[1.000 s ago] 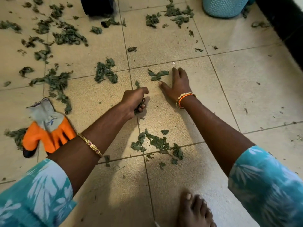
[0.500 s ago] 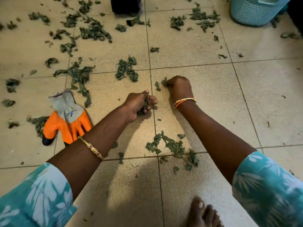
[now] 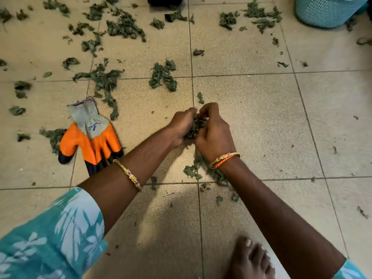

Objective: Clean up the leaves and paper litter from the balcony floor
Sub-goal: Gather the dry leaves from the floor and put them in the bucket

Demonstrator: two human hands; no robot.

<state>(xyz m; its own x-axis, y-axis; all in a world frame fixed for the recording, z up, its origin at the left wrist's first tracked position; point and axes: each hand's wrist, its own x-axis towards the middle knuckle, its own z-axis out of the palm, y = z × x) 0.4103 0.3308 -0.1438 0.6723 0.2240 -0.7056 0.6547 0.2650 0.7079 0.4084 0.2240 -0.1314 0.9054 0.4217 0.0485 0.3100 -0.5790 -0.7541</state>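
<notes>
Leaves: dried green leaves lie scattered over the beige tiled floor, thickest from 9 to 1 o'clock, with almost none on the tiles at 3 o'clock; no paper litter can be made out.
Floor: large tiles with dark grout lines; fine crumbs lie across them and will likely need a sweep, not a pinch.
Basket: a teal basket stands at 1 o'clock, well apart from the hands; it looks like the likely place to drop the load.
Glove: an orange and grey glove lies flat at 9 o'clock, unworn, with leaves touching its left edge.
Left hand: the left hand is curled round a wad of leaves at the centre, thumb on top.
Right hand: the right hand is curled against the same wad from the other side, pressing leaves into it.
Nearest pile: a small clump lies on the floor just below the right wrist, at 6 o'clock of the hands.
Doing it well: press the wad tight between both palms so brittle bits do not crumble out, gather the near clump while the hold has room, then carry the load low to the basket.
Risk: an overfilled grip would probably shed fragments on the way.
</notes>
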